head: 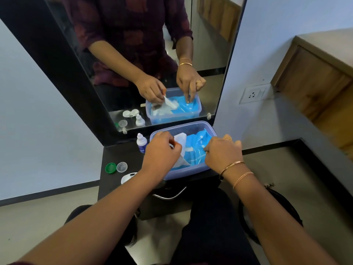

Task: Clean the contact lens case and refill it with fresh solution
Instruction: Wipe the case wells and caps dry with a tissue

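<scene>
Your left hand [162,150] pinching a white wipe [180,139] over the plastic tub [183,124], your right hand [223,153] pressing fingers onto the blue packet [196,148] inside, lens case [128,176] on the black table [112,153] beside your left forearm

White lens case [127,177] uncapped, green cap [110,167] and clear cap [121,167] alongside, solution bottle [141,143] upright.

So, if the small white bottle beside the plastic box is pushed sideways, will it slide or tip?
Probably tip: the bottle stands upright, tall and narrow on the dark shelf. It looks like small plastic, so likely light. Lying down, its round body may roll.
</scene>
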